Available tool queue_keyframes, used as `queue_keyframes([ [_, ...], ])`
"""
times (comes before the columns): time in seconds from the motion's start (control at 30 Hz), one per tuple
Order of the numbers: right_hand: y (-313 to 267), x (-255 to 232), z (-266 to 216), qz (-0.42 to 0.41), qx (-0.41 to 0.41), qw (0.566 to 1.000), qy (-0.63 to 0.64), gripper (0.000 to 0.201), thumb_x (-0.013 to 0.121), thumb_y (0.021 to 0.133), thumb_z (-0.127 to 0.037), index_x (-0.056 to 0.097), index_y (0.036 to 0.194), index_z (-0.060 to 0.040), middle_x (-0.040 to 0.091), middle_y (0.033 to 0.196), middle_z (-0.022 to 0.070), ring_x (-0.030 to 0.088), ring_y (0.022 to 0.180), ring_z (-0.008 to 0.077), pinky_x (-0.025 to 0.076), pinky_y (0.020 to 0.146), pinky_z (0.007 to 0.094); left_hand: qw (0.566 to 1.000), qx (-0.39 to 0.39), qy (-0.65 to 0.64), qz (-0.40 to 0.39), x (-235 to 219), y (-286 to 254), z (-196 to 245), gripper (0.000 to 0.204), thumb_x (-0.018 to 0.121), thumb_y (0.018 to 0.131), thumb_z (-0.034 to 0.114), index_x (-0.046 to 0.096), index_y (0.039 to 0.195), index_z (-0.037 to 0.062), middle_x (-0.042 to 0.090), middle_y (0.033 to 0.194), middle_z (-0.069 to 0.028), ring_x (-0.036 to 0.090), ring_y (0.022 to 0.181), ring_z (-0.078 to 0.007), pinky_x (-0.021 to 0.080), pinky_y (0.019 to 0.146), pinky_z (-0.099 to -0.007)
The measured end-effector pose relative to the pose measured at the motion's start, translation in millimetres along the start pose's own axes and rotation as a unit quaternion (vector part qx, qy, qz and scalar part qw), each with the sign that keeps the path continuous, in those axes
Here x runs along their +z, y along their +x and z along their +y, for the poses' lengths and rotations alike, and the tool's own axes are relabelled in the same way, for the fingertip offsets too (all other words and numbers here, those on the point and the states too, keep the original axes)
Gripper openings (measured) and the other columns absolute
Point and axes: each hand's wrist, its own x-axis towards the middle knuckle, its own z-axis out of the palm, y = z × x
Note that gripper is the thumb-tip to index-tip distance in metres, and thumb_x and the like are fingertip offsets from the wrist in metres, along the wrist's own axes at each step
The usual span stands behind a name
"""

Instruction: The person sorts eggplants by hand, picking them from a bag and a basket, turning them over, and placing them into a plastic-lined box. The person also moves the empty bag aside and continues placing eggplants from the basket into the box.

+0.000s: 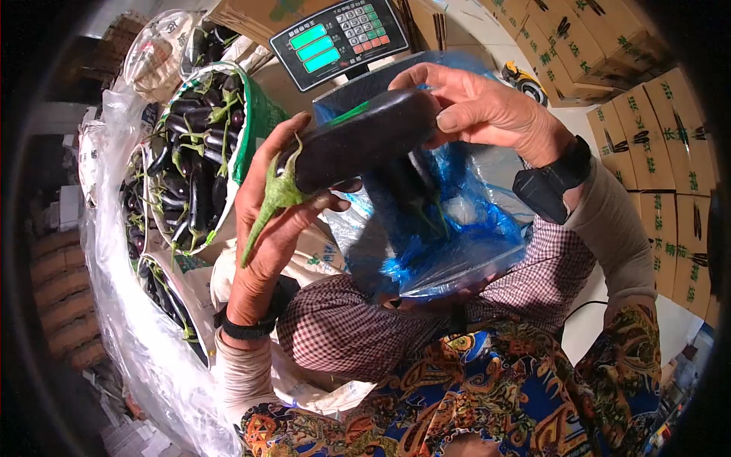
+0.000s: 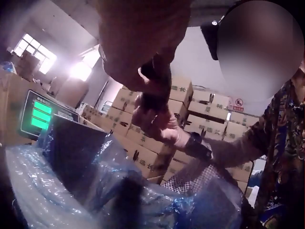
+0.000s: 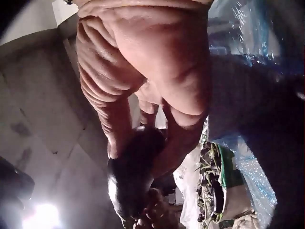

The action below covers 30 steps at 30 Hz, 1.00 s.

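Two hands hold one dark purple eggplant (image 1: 365,145) between them at the centre of the head view, tilted so its green stem end points to the lower left. The left hand (image 1: 280,234) has its fingers curled round the stem end; the right hand (image 1: 487,110) pinches the blunt end, thumb in front. In the right wrist view those fingers close on the same fruit at lower centre; in the left wrist view the left fingers are too dark to make out.

Just below the held fruit in the head view, another eggplant (image 1: 415,183) lies on crumpled blue plastic (image 1: 419,266). A scale display (image 1: 339,42) glows green at upper centre. At the left, a green-sided sack (image 1: 259,122) is filled with more eggplants. Cardboard boxes (image 1: 662,137) are stacked at the right, and checked trousers (image 1: 343,327) cover the lap at lower centre.
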Motion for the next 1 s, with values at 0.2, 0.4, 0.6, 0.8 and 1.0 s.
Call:
queue_keyframes([
  [0.2,-3,0,-3,0.075,0.014,0.996,0.049,0.047,0.069,0.089,-0.026,0.052,0.129,-0.0091,0.058,0.122,0.0062,0.059,0.114,0.0173,0.055,0.093,0.0349,0.944,0.201,0.263,-0.001,17,8,-7,0.057,0.066,0.083,0.002,0.048,0.137,0.0008,0.054,0.130,-0.0118,0.058,0.114,-0.0211,0.051,0.094,-0.0332],
  [0.4,-7,-10,-11,0.038,-0.055,0.997,-0.040,0.043,0.066,0.091,-0.017,0.052,0.132,-0.0097,0.059,0.118,0.0058,0.057,0.117,0.0190,0.048,0.102,0.0371,0.995,-0.067,-0.069,-0.014,17,12,-15,0.049,0.057,0.091,0.010,0.046,0.137,-0.0028,0.062,0.120,-0.0146,0.061,0.110,-0.0197,0.047,0.097,-0.0327],
  [0.6,-6,-20,-16,0.006,-0.095,0.993,-0.067,0.054,0.066,0.089,-0.014,0.047,0.139,-0.0075,0.055,0.133,0.0095,0.054,0.123,0.0202,0.042,0.108,0.0341,0.977,-0.158,-0.133,-0.060,22,20,-22,0.053,0.052,0.094,0.024,0.046,0.136,-0.0059,0.063,0.120,-0.0135,0.061,0.106,-0.0190,0.046,0.096,-0.0330],
  [0.8,-3,-25,-10,0.015,-0.098,0.993,-0.067,0.054,0.069,0.087,-0.013,0.048,0.137,-0.0063,0.057,0.125,0.0071,0.053,0.120,0.0170,0.042,0.106,0.0296,0.991,-0.104,-0.031,-0.076,35,20,-26,0.060,0.062,0.091,0.035,0.047,0.132,-0.0067,0.064,0.111,-0.0134,0.061,0.102,-0.0184,0.046,0.093,-0.0324],
  [1.0,2,-9,9,0.104,-0.019,0.980,-0.170,0.054,0.073,0.085,-0.022,0.052,0.132,-0.0041,0.056,0.121,0.0095,0.053,0.117,0.0213,0.043,0.104,0.0340,0.978,-0.178,0.035,-0.107,47,28,-47,0.056,0.072,0.084,0.030,0.050,0.123,-0.0039,0.063,0.107,-0.0107,0.059,0.099,-0.0175,0.046,0.089,-0.0320],
])
